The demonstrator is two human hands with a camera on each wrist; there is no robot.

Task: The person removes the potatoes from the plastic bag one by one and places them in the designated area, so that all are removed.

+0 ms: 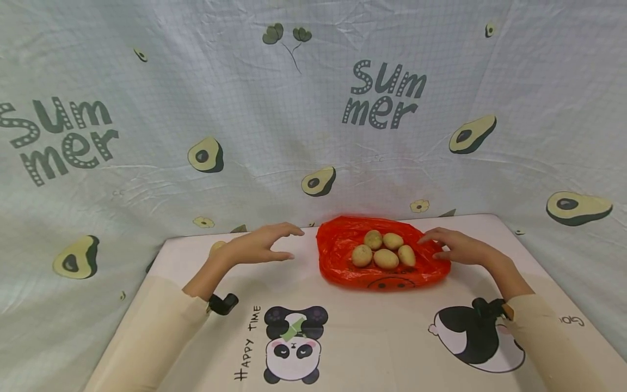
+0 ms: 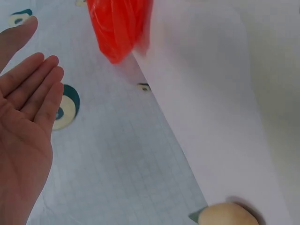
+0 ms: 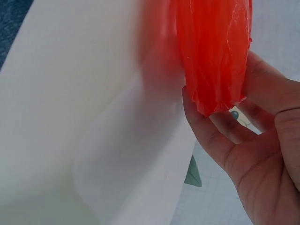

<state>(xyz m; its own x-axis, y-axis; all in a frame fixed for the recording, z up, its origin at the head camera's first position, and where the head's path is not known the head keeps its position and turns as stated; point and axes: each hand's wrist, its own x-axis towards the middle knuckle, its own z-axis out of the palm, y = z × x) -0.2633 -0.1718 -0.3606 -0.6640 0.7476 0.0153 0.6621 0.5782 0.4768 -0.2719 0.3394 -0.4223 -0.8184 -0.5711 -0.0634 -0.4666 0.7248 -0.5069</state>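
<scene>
Potato [image 1: 216,246] partly behind spread left hand [image 1: 258,244], curtain [image 1: 274,117] beyond red bag [image 1: 337,268] — right hand [image 1: 455,246] touching, pinch unclear

Red plastic bag [image 1: 338,264], open on wht tbl [image 1: 374,332], 5 tan potatoes [image 1: 386,259] w/in

Fabric-screened tabletop station, household-looking; exact room type couldn't be told.
A thin pale sheet [image 1: 274,120] with avocado motifs and "summer" lettering [image 1: 384,95] spanned the back and both sides in the head view, hiding whatever room lay behind. The surface [image 1: 372,340] was pale, with cartoon prints, a panda [image 1: 292,345] and "Happy Time" among them: home-style decor. Potatoes [image 1: 386,259] and a red plastic bag [image 1: 338,275] were ordinary kitchen goods. Black wrist-worn devices [image 1: 223,304] pointed to a recording setup. Right wrist view caught a dark blue patch [image 3: 9,28] past the surface edge, too little to identify.
</scene>
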